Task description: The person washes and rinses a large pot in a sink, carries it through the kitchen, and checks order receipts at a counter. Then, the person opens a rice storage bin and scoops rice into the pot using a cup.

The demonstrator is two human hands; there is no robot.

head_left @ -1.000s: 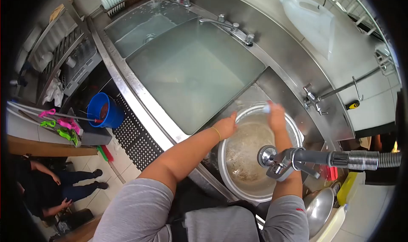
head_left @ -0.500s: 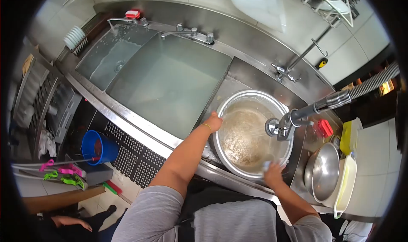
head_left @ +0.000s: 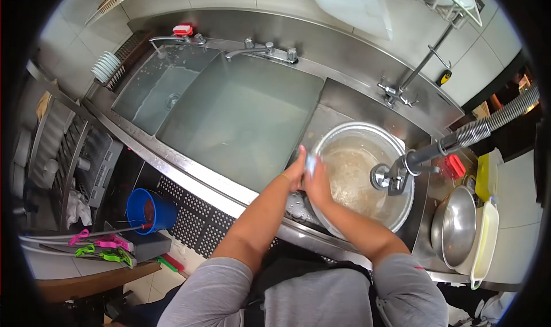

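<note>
A large round metal pot [head_left: 408, 203] stands tilted on the steel counter beside the sink, with murky brownish water inside. My left hand [head_left: 295, 170] is at its left rim, fingers curled against the edge and partly hidden. My right hand [head_left: 317, 182] is right beside it at the same rim, closed on a small pale blue sponge [head_left: 311, 164]. Motion smears the sponge and my right fingers. Over the pot hangs a spray nozzle [head_left: 381, 176] on a flexible metal hose.
Left of the pot is a wide basin [head_left: 241, 115] of cloudy water, then a smaller basin [head_left: 172, 89]. A steel bowl [head_left: 453, 226], a yellow-lined tray [head_left: 486, 244] and a red object [head_left: 455, 166] sit right. A blue bucket [head_left: 150, 212] is lower left.
My right hand has moved from the pot's near right rim to its left rim, next to my left hand, carrying the sponge. The whole view has shifted slightly.
</note>
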